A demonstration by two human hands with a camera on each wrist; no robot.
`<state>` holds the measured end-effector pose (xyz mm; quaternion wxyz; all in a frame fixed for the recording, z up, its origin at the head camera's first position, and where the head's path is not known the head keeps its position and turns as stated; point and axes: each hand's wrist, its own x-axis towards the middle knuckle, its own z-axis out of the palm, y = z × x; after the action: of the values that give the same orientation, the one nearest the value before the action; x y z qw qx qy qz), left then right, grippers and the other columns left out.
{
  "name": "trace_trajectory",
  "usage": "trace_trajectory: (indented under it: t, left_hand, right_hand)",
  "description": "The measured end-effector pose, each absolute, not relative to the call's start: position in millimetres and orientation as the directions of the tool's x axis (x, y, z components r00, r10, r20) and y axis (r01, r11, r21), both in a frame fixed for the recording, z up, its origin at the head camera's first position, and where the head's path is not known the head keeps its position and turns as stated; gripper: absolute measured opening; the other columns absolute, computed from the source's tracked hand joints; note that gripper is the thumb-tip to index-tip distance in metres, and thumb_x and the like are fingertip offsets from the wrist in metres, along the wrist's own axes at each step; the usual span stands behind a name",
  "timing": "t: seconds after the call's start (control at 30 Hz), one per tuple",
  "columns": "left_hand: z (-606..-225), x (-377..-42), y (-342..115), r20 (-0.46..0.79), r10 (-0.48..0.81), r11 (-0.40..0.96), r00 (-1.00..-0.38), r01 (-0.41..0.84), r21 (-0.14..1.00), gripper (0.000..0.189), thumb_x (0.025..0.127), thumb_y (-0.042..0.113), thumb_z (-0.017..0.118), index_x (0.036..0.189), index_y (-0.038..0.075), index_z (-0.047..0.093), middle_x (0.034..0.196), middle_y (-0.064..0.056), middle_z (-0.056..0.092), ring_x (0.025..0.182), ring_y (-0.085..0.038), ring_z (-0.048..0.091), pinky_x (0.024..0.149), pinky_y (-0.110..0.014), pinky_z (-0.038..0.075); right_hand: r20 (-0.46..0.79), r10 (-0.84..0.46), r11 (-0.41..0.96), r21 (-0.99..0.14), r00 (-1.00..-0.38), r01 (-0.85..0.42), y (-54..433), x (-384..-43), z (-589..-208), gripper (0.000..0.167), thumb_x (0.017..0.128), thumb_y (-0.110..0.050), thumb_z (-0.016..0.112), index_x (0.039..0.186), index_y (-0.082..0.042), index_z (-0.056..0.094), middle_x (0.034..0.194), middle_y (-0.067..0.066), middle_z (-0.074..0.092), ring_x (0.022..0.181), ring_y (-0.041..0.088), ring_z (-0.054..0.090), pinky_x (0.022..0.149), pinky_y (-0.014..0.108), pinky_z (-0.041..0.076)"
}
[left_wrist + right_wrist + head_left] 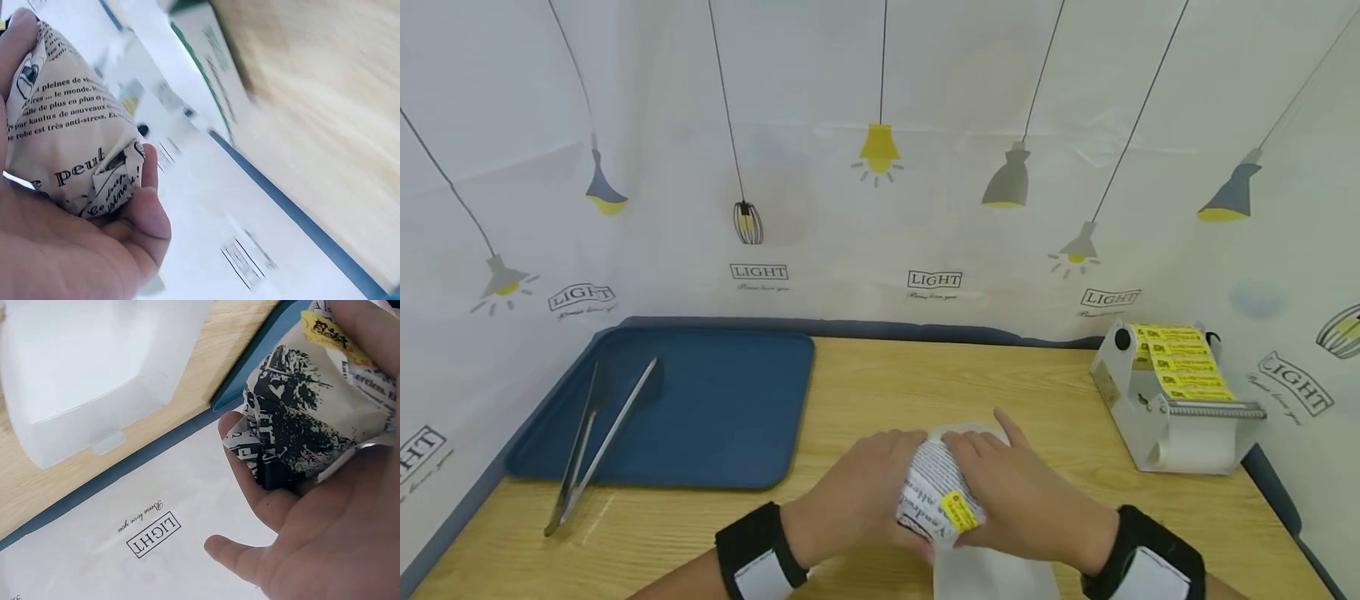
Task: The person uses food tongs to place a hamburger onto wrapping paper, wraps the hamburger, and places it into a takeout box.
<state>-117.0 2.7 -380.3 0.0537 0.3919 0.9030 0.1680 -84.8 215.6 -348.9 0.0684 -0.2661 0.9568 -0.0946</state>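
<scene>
A bundle wrapped in newsprint-patterned paper (925, 487) is held between both hands, a yellow sticker (958, 510) on its near side. What the paper encloses is hidden. My left hand (861, 492) grips the bundle from the left, its fingers curled round the folded edge in the left wrist view. From the right, my right hand (1026, 496) holds it, with one finger sticking out away from the paper. Beneath the hands stands a white takeaway box (996, 577), partly covered by them; in the right wrist view its lid or tray (94, 425) is open with a small tab.
A blue tray (730, 400) lies at the back left, with metal tongs (613, 429) resting partly on it and over its front edge. At the right stands a white label dispenser (1195, 442) with a roll of yellow stickers (1187, 362). A lamp-patterned sheet (820, 167) hangs behind the wooden table (880, 383).
</scene>
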Motion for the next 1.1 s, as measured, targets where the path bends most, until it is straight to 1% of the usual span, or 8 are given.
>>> trace_trajectory:
  t: [0.13,0.23,0.33,0.5,0.63,0.8,0.93,1.1]
  left_hand:
    - [-389.2,-97.3,21.6,0.028,0.759,0.583,-0.650,0.699,0.414,0.113,0.065,0.071,0.076,0.149,0.007,0.032,0.138,-0.004,0.053,0.119,-0.013,0.053,0.104,-0.035,0.046]
    - [-400.5,-87.1,35.3,0.042,0.785,0.530,-0.618,0.705,0.472,0.105,0.068,0.071,0.074,0.144,0.009,0.037,0.130,0.002,0.055,0.108,-0.004,0.053,0.097,-0.026,0.048]
    - [-411.7,-79.9,43.7,0.018,0.798,0.522,-0.602,0.706,0.479,0.099,0.070,0.070,0.073,0.141,0.011,0.039,0.127,0.006,0.055,0.107,-0.002,0.051,0.091,-0.024,0.046]
    - [-423.5,-72.9,47.9,-0.035,0.813,0.547,-0.581,0.743,0.386,0.095,0.075,0.073,0.065,0.142,0.012,0.039,0.134,0.001,0.055,0.118,-0.009,0.053,0.089,-0.030,0.044]
    - [-430.2,-73.7,44.3,-0.027,0.834,0.524,-0.552,0.775,0.353,0.093,0.079,0.074,0.060,0.143,0.010,0.039,0.135,-0.001,0.056,0.119,-0.008,0.054,0.092,-0.032,0.045]
    - [-433.7,-80.3,31.1,-0.043,0.869,0.448,-0.492,0.749,0.488,0.091,0.082,0.067,0.063,0.150,0.014,0.034,0.145,0.004,0.049,0.127,-0.005,0.049,0.100,-0.031,0.044]
    - [-433.1,-83.6,22.1,-0.071,0.896,0.391,-0.439,0.699,0.599,0.091,0.085,0.061,0.064,0.155,0.017,0.025,0.153,0.004,0.039,0.136,-0.009,0.042,0.108,-0.028,0.042]
    - [-431.2,-83.4,16.1,-0.092,0.898,0.384,-0.431,0.662,0.644,0.091,0.087,0.058,0.064,0.157,0.020,0.020,0.157,0.003,0.027,0.136,-0.006,0.037,0.104,-0.022,0.043]
  right_hand:
    - [-0.145,-0.490,0.864,-0.208,-0.860,-0.458,237.5,-61.8,-354.8,0.104,0.064,-0.063,0.081,0.140,-0.003,0.044,0.135,0.010,0.057,0.125,0.026,0.055,0.117,0.062,0.013]
    - [-0.194,-0.456,0.887,-0.185,-0.869,-0.424,252.2,-48.8,-366.1,0.112,0.062,-0.082,0.067,0.139,-0.002,0.047,0.134,0.009,0.058,0.124,0.027,0.056,0.116,0.062,0.016]
    - [-0.233,-0.438,0.897,-0.174,-0.869,-0.406,261.7,-40.7,-381.9,0.119,0.061,-0.092,0.056,0.137,-0.001,0.048,0.132,0.011,0.059,0.122,0.029,0.057,0.113,0.066,0.018]
    - [-0.241,-0.466,0.884,-0.172,-0.851,-0.435,269.4,-32.4,-407.6,0.111,0.069,-0.086,0.056,0.135,0.002,0.050,0.129,0.013,0.061,0.119,0.031,0.059,0.110,0.067,0.023]
    - [-0.243,-0.461,0.885,-0.188,-0.853,-0.425,268.3,-31.3,-419.6,0.110,0.069,-0.086,0.056,0.135,0.001,0.050,0.128,0.013,0.062,0.119,0.031,0.059,0.111,0.066,0.023]
    - [-0.210,-0.464,0.882,-0.196,-0.860,-0.428,266.9,-30.5,-429.2,0.111,0.071,-0.086,0.054,0.136,0.003,0.047,0.132,0.016,0.059,0.119,0.036,0.059,0.109,0.069,0.024]
    - [-0.185,-0.451,0.886,-0.208,-0.873,-0.414,266.5,-28.4,-434.5,0.112,0.071,-0.086,0.054,0.136,0.005,0.046,0.133,0.017,0.057,0.120,0.039,0.058,0.106,0.071,0.027]
    - [-0.181,-0.439,0.888,-0.237,-0.880,-0.394,264.6,-28.2,-438.5,0.113,0.070,-0.086,0.054,0.137,0.004,0.043,0.136,0.018,0.055,0.124,0.039,0.055,0.104,0.071,0.029]
